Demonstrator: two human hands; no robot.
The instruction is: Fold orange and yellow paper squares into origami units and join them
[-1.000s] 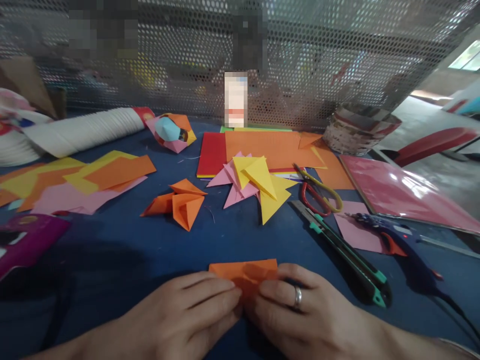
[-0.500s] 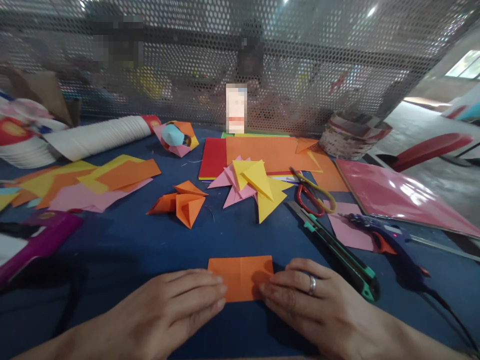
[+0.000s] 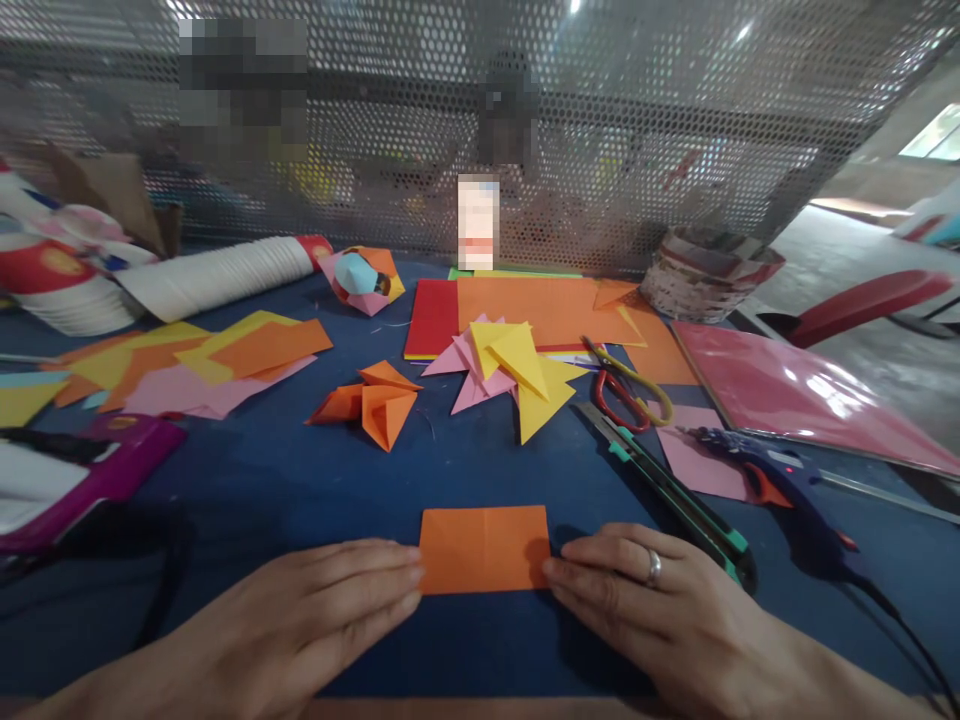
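A folded orange paper rectangle (image 3: 484,552) lies flat on the blue tabletop, with a crease down its middle. My left hand (image 3: 337,605) rests at its left edge, fingers stretched out side by side and tips touching the paper. At the right edge, the fingertips of my right hand (image 3: 645,590), which wears a ring, touch the lower corner. Its fingers are also extended. Both thumbs are hidden. Beyond the rectangle are folded orange pieces (image 3: 382,405) and a pile of pink and yellow folded triangles (image 3: 517,365).
To the right lie a green box cutter (image 3: 667,490), scissors (image 3: 626,390) and a blue glue gun (image 3: 787,480) with a cord. Paper sheets (image 3: 540,305) and a woven basket (image 3: 705,275) stand farther back. At left are paper cups (image 3: 232,275), loose coloured papers (image 3: 217,360) and a purple tool (image 3: 127,465).
My hands have slid outward from the orange rectangle to its side edges, uncovering more of it. The view has shifted slightly.
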